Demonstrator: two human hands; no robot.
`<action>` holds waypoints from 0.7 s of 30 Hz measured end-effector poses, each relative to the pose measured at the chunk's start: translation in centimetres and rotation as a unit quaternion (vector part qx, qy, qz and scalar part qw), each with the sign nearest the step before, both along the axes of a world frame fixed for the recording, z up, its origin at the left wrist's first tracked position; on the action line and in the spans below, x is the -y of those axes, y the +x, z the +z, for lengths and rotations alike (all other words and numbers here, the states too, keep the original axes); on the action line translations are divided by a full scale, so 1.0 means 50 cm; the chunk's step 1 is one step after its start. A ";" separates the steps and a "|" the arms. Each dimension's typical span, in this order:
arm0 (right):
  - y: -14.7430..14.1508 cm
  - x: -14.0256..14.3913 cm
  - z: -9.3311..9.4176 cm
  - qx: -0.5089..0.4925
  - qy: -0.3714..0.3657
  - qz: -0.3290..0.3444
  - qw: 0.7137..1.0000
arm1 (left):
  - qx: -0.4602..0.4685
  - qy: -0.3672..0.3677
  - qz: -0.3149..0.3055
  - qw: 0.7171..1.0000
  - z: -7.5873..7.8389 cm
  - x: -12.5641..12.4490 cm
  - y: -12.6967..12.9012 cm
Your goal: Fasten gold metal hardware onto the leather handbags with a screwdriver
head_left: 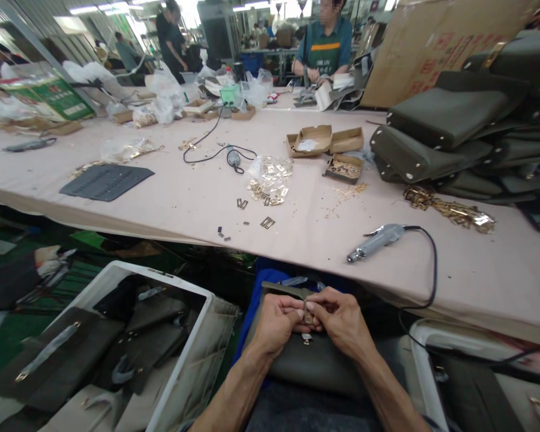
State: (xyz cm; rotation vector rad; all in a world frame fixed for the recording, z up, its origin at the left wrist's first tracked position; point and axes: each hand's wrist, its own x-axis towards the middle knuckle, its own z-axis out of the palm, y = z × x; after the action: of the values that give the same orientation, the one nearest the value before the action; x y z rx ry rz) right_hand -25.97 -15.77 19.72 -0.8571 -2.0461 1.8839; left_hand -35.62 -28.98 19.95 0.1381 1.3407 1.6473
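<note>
A dark olive leather bag [310,360] lies on my lap, below the table's front edge. My left hand [276,324] and my right hand [342,321] meet over its top edge. Between their fingertips they pinch a small metal fitting [306,312] at the bag's flap. A second small metal piece [306,339] hangs just below it. On the table above, an electric screwdriver [375,241] with a black cord lies apart from both hands.
Loose gold hardware pieces [270,180] and small cardboard boxes [326,141] lie on the pale table [171,204]. Stacked olive bags [454,126] fill the right. A white bin [117,348] of bags stands at my left. A person in a green apron [326,48] works across the table.
</note>
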 end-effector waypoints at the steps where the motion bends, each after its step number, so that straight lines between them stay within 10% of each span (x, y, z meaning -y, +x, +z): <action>1: 0.000 0.001 -0.002 0.005 -0.001 0.001 1.000 | -0.003 0.002 0.000 1.000 -0.001 -0.001 0.001; 14: 0.023 -0.004 -0.014 -0.132 0.350 0.134 0.918 | -0.006 0.000 0.115 0.993 0.022 -0.022 0.028; 21: 0.011 -0.013 -0.001 -0.059 0.342 0.139 0.927 | -0.180 0.027 0.032 0.983 0.027 -0.008 0.016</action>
State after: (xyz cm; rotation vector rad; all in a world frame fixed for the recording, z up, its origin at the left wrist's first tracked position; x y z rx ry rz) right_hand -25.42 -15.13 19.69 -0.2766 -2.5771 1.1166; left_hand -34.81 -28.57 21.28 0.4483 1.5821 1.7707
